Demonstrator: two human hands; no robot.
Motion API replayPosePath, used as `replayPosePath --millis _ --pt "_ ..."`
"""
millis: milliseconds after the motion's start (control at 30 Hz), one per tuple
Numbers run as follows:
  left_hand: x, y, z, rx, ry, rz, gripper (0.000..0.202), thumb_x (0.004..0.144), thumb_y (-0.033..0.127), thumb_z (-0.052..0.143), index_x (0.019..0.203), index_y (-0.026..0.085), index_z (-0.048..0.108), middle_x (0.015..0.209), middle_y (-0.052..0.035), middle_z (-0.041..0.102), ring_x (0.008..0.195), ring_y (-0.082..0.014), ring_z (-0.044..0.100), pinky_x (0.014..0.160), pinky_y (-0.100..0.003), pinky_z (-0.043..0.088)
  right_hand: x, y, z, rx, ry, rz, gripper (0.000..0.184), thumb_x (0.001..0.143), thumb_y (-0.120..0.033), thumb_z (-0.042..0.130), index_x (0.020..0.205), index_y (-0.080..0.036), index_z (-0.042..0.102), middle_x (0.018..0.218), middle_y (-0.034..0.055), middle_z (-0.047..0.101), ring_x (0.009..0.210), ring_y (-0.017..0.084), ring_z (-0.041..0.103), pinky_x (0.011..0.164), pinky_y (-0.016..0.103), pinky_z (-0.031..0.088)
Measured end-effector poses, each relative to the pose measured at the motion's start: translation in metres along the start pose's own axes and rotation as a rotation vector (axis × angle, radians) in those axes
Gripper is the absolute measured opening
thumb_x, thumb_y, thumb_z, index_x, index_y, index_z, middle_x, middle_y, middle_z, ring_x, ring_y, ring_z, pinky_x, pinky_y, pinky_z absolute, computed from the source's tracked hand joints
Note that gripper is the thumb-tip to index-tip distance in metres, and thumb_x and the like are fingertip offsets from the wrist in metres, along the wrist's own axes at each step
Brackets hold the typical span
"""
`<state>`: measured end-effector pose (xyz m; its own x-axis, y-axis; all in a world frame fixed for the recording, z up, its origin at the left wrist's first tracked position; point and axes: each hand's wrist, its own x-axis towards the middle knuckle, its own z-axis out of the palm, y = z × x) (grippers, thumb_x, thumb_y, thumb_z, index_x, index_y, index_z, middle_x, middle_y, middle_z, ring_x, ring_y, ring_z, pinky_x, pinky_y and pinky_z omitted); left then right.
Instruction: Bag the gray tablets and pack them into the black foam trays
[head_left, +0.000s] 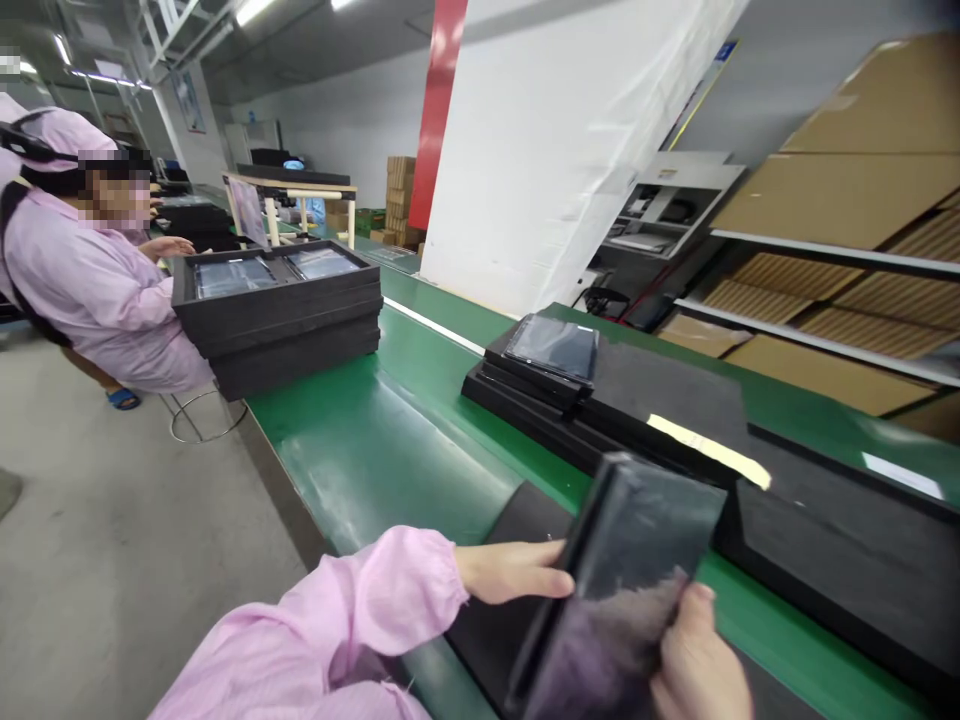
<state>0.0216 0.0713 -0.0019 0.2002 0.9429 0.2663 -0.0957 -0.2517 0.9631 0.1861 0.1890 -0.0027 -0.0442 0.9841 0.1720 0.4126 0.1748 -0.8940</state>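
Note:
A small stack of glossy dark screen panels [637, 560] with clear film on the top one is held up tilted before me, blurred at its lower end. My left hand [517, 572] grips the left edge, thumb to the front and fingers partly hidden behind. Along the right edge, my right hand [701, 655] is closed with its thumb on the glass. Beneath them lies a black foam pad [517, 520] on the green work table [375, 440]. Further back, more film-covered screen panels [559, 345] rest on black foam trays [517, 385].
A tall stack of black foam trays [292, 330] holding panels stands at the left. Beside it sits a co-worker in pink [97, 270]. A yellow paper strip [709, 450] lies on foam at the right. Behind are a white pillar [540, 150] and shelves of cardboard boxes [847, 200].

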Motion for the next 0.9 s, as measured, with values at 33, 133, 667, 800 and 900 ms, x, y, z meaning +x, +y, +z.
replayPosePath --millis 33,133,667,800,900 --pt "-0.008 -0.010 -0.003 -0.041 0.040 -0.029 0.104 0.066 0.085 0.060 0.145 0.019 0.046 0.146 -0.0137 0.051 0.143 -0.0381 0.038 0.121 -0.049 0.029 0.005 0.003 -0.005 -0.048 0.017 0.057 0.056 0.074 -0.074 0.054 0.072 -0.021 0.071 0.061 0.0115 0.064 0.072 0.037 0.069 0.051 0.044 0.051" --pt "-0.020 -0.035 -0.008 -0.074 0.170 -0.156 0.101 0.052 0.063 0.087 0.135 0.016 0.056 0.133 -0.0144 0.063 0.130 -0.0390 0.053 0.113 -0.052 0.040 0.014 0.010 -0.015 -0.122 0.060 0.213 0.047 0.066 -0.070 0.059 0.064 -0.023 0.067 0.065 0.0134 0.068 0.082 0.040 0.070 0.064 0.047 0.056" --pt "-0.019 -0.056 -0.004 -0.202 0.227 -0.376 0.074 0.064 0.038 0.086 0.125 0.011 0.055 0.135 -0.0177 0.062 0.127 -0.0346 0.056 0.111 -0.048 0.041 -0.047 0.021 -0.030 -0.192 0.306 -0.483 0.016 0.084 -0.029 0.066 0.073 -0.019 0.071 0.087 0.0103 0.077 0.081 0.024 0.072 0.081 0.040 0.057" --pt "-0.018 -0.052 -0.003 -0.162 0.235 -0.394 0.065 0.066 0.038 0.084 0.120 0.012 0.059 0.126 -0.0161 0.068 0.119 -0.0337 0.062 0.106 -0.046 0.046 -0.091 -0.018 -0.007 -0.026 -0.077 -0.674 0.015 0.087 -0.011 0.061 0.078 -0.022 0.068 0.083 0.0038 0.075 0.083 0.017 0.070 0.080 0.031 0.056" --pt "-0.019 -0.051 -0.004 -0.096 0.247 -0.382 0.060 0.068 0.039 0.083 0.118 0.012 0.062 0.121 -0.0148 0.070 0.115 -0.0328 0.063 0.103 -0.045 0.048 -0.123 -0.035 0.011 0.244 -0.615 -0.858 0.017 0.088 -0.012 0.056 0.079 -0.022 0.066 0.082 0.0017 0.075 0.078 0.013 0.069 0.075 0.024 0.056"
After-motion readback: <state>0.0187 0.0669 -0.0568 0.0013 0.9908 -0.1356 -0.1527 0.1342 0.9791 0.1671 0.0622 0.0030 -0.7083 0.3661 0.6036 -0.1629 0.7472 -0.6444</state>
